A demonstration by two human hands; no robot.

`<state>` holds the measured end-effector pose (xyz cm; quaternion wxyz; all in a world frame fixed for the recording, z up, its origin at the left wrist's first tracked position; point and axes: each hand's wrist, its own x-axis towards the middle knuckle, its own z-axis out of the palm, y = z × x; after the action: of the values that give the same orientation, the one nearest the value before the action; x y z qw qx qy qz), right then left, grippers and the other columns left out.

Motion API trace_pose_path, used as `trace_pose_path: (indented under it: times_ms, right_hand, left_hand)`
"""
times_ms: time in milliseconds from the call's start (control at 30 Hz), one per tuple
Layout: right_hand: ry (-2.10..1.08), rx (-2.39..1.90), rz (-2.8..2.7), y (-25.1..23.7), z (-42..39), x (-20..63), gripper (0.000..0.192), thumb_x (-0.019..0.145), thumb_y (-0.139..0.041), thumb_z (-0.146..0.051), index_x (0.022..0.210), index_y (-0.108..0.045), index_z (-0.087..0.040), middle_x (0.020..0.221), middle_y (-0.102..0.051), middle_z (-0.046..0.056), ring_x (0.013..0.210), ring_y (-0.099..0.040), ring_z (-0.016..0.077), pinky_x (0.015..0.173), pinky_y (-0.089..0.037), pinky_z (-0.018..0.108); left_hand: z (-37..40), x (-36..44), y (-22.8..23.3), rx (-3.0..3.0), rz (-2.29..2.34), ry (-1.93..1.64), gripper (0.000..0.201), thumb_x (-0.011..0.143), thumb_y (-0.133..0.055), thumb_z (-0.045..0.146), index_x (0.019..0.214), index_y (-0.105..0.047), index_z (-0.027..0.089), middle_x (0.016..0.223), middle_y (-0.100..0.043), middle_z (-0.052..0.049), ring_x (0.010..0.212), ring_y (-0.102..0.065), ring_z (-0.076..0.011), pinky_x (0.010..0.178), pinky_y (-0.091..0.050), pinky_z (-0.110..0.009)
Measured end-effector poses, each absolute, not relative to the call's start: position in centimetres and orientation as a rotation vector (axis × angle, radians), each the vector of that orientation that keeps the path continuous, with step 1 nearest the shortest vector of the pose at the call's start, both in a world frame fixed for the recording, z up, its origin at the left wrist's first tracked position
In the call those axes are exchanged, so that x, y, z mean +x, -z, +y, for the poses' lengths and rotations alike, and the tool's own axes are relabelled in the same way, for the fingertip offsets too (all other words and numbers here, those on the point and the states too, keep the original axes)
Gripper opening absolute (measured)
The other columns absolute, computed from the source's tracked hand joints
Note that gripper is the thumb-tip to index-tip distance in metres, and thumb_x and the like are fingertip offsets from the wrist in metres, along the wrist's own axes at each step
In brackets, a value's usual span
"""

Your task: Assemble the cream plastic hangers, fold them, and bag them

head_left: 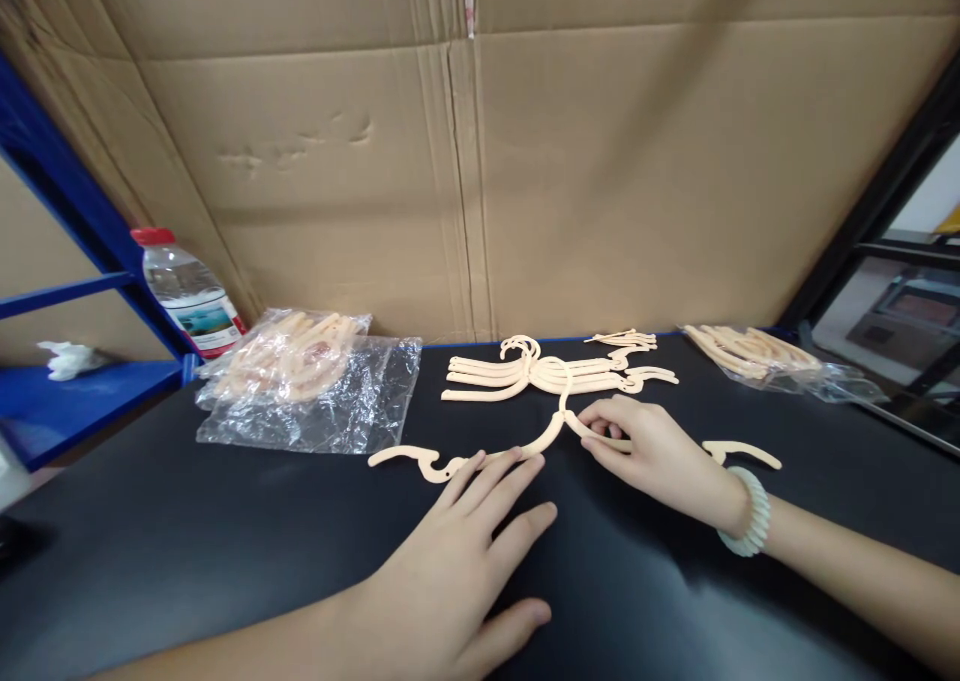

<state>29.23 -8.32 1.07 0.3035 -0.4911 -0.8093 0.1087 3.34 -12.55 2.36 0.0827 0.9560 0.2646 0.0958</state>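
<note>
A cream plastic hanger [525,448] lies flat on the black table [187,531], its hook pointing away from me. My left hand [465,561] rests open, palm down, its fingertips touching the hanger's left arm. My right hand [652,453] pinches the hanger's right arm near the middle; a pale bead bracelet [746,516] circles that wrist. Just behind lies a stack of matching hangers [540,373].
A clear bag of hangers [300,381] sits at the left, another bag [765,356] at the far right. A water bottle with a red cap [187,291] stands beside blue shelving [82,381]. A cardboard wall [487,161] backs the table.
</note>
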Motion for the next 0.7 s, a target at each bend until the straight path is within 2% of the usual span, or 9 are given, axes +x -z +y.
trace_pose_path:
  times_ms: [133,333,467,700]
  right_hand:
    - [-0.285,-1.321,-2.185,-0.92,-8.45,28.96,0.011,0.082,-0.055,-0.013,0.082,-0.065,-0.019,0.073,-0.059,0.0,0.063,-0.055,0.0133,0.058,-0.043,0.026]
    - [-0.312,-1.277,-2.239,-0.69,-8.57,28.96,0.016,0.082,-0.055,-0.01,0.088,-0.067,-0.019,0.08,-0.059,0.001,0.067,-0.056,0.0127,0.061,-0.044,0.025]
    - [-0.308,-1.275,-2.253,-0.71,-8.62,28.96,0.017,0.083,-0.056,-0.01,0.092,-0.067,-0.02,0.081,-0.061,0.001,0.07,-0.058,0.0134,0.063,-0.046,0.026]
    - [-0.269,-1.237,-2.274,-0.66,-8.31,29.27,0.016,0.086,-0.057,-0.015,0.095,-0.068,-0.021,0.084,-0.062,0.003,0.078,-0.06,0.0161,0.069,-0.049,0.028]
  left_hand:
    - [-12.27,3.17,-1.64,2.854,0.846,-0.193,0.06,0.09,-0.054,0.036,0.145,-0.037,0.022,0.157,-0.024,-0.018,0.143,-0.022,-0.0403,0.108,-0.027,-0.068]
    - [-12.55,3.41,-2.02,2.872,0.851,-0.166,0.055,0.089,-0.054,0.034,0.141,-0.044,0.02,0.154,-0.031,-0.019,0.139,-0.031,-0.0404,0.107,-0.031,-0.064]
    - [-12.47,3.32,-1.7,2.869,0.852,-0.27,0.056,0.087,-0.057,0.034,0.14,-0.045,0.023,0.152,-0.035,-0.018,0.135,-0.037,-0.0407,0.106,-0.031,-0.064]
    - [-12.39,3.29,-1.36,2.858,0.888,-0.283,0.058,0.086,-0.058,0.038,0.14,-0.045,0.024,0.151,-0.038,-0.018,0.135,-0.036,-0.0429,0.104,-0.031,-0.065]
